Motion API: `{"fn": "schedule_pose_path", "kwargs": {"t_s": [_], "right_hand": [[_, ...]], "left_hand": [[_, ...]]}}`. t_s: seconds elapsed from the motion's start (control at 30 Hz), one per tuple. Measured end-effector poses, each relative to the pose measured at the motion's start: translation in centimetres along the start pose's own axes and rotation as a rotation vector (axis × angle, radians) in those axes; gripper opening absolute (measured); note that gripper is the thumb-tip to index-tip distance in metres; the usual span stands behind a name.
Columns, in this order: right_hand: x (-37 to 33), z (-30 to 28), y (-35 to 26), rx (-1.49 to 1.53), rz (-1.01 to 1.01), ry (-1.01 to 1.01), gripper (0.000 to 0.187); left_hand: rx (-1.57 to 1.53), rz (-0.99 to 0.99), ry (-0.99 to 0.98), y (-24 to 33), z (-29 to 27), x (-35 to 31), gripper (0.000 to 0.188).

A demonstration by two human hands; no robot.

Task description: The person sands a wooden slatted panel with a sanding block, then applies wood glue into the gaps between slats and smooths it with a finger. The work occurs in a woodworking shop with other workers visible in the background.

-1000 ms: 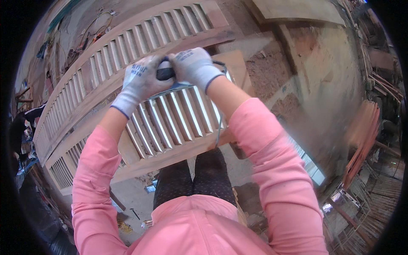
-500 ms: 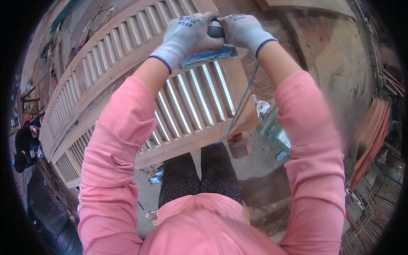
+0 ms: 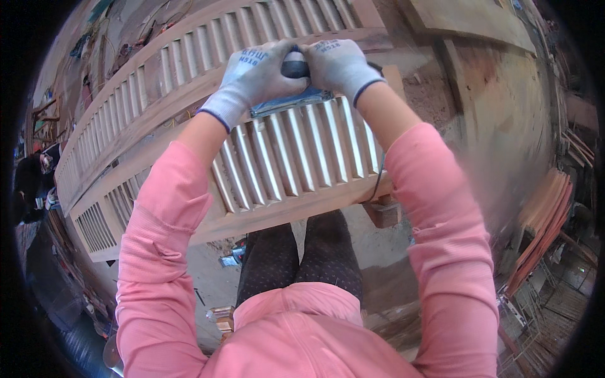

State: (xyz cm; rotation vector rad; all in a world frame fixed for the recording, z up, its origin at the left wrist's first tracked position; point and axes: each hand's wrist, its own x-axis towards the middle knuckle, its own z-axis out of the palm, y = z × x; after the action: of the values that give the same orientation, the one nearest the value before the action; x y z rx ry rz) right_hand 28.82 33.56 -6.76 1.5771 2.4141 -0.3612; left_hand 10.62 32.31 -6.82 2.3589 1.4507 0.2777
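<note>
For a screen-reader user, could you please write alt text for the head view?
Both gloved hands, left hand and right hand, press a blue-based sander onto a slatted wooden shutter panel. Pink sleeves reach in from below; a second louvred panel lies beyond.

Sander [image 3: 291, 99] body mostly covered by left hand [image 3: 252, 79] and right hand [image 3: 338, 63]. Louvred shutter [image 3: 296, 157] runs off toward 9 o'clock. Floor at 3 o'clock blurred.

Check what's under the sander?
The blue sander sits on the slats of the wooden louvred panel. Both gloved hands, left and right, cover its top; the pad face is hidden.
</note>
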Motion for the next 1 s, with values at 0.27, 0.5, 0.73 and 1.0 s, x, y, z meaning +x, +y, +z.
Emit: {"fn": "schedule_pose_path", "kwargs": {"t_s": [0.27, 0.5, 0.73, 1.0], "right_hand": [[2.9, 0.2, -13.9, 0.094, -0.058, 0.010, 0.025], [3.9, 2.4, -22.1, 0.146, -0.244, 0.099, 0.023], [0.1, 2.2, -15.1, 0.155, -0.197, 0.047, 0.024], [-4.7, 2.3, -1.2, 0.176, 0.019, 0.076, 0.022]], "left_hand": [[-0.008, -0.054, -0.022, -9.6, -4.8, -9.4, 0.061], [0.046, -0.179, 0.006, -14.1, -6.3, -17.4, 0.066], [0.051, -0.086, 0.003, -8.8, -3.1, -14.0, 0.065], [0.020, 0.086, 0.001, 1.7, 1.1, -3.6, 0.059]]}}
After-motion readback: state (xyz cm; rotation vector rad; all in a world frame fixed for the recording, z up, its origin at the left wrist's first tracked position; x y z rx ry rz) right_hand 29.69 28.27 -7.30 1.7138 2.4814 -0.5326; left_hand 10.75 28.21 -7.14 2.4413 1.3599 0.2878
